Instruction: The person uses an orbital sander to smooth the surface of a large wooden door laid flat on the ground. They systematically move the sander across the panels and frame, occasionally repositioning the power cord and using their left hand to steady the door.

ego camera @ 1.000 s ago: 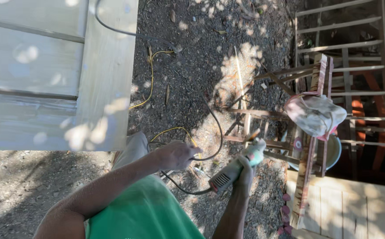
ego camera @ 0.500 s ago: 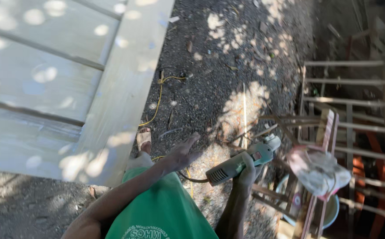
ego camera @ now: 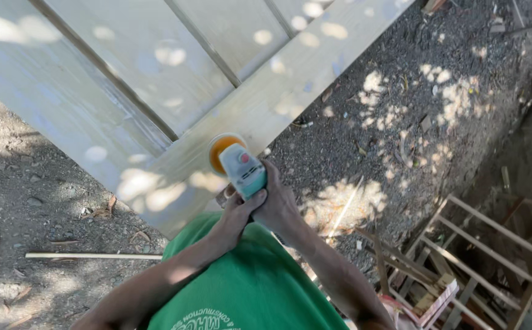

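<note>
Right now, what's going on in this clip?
A person in a green shirt holds a handheld power sander with both hands, left hand and right hand gripping its body. Its orange disc sits against the frame of a pale wooden door panel lying over gravelly ground.

Dappled sunlight through foliage, bright glare patches, deep shade, sharp focus.

We saw a handheld power sander (ego camera: 241, 168) with a pale grey body, a teal rear end, a small red spot and a round orange disc. The large panelled wooden door (ego camera: 174, 79) was whitish grey, dappled with bright sun patches. Our short-sleeved cotton shirt (ego camera: 247, 287) was green with pale lettering. The dark grey gravel ground (ego camera: 412, 110) carried brown dry leaves.
</note>
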